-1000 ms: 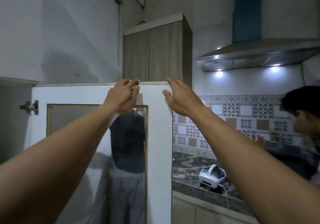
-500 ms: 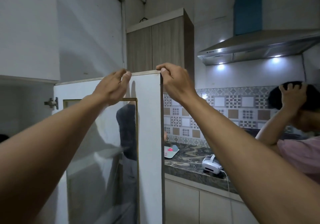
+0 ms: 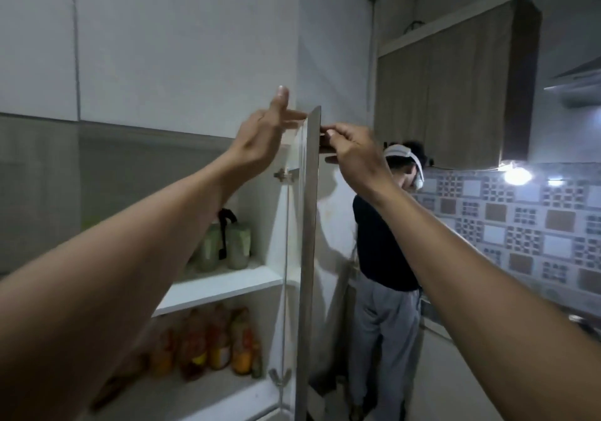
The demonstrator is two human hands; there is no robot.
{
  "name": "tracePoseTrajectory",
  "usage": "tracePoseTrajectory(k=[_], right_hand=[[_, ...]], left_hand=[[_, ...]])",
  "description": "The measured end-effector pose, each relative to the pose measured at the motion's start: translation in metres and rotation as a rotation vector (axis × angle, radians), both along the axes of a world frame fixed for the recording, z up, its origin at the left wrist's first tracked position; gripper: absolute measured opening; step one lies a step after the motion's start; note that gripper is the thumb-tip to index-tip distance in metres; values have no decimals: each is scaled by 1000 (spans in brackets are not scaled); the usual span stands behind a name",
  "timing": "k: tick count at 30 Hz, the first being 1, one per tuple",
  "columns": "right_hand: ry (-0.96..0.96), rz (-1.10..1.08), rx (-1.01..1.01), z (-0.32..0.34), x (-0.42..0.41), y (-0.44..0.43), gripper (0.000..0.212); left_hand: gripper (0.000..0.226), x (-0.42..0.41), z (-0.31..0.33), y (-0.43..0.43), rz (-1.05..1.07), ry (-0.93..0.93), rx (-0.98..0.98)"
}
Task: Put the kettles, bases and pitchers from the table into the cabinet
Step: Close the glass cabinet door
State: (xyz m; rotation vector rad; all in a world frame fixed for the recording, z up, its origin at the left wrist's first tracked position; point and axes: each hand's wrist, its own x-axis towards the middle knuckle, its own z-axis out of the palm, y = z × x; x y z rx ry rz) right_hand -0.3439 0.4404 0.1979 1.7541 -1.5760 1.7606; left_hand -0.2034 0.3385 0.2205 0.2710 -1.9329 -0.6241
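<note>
The white cabinet door (image 3: 309, 225) stands swung open, seen edge-on in the middle of the view. My right hand (image 3: 351, 150) grips its top corner from the right side. My left hand (image 3: 266, 131) is at the top of the door on the inner side, fingers spread and holding nothing. Inside the cabinet, the upper shelf (image 3: 221, 285) carries two pale glass jars or pitchers (image 3: 239, 245) with a black handle between them. No kettle or base is in view.
Several orange and red bottles (image 3: 218, 342) stand on the lower shelf. A person in a dark shirt and grey trousers (image 3: 383, 241) stands just behind the door. A wooden wall cabinet (image 3: 455, 79) and a tiled backsplash (image 3: 520, 232) are on the right.
The door has swung from facing me to edge-on, baring the shelves. My left hand has let go of the top edge and spread open; my right hand still holds the corner.
</note>
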Motion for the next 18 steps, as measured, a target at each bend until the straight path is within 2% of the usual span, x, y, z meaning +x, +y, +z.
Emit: tracePoseTrajectory(k=[4,7,10,15,18], right_hand=[[43,48,94,-9,41,-45,29],[107,90,169,-9,71,-80,33],[175,111,262,-9,97,-117,40],[304,77,333,-14,113,-171,50],[287,104,330,-21,112,-215,62]], left_hand=[[71,57,1,-14,79,-24,7],[59,95,-3,-28,306,-86,-149],[67,119,-10,-53,553,-117,-248],[82,151,-22,-99,780,-44,-281],[92,160,-33,-134,973,-125,-338]])
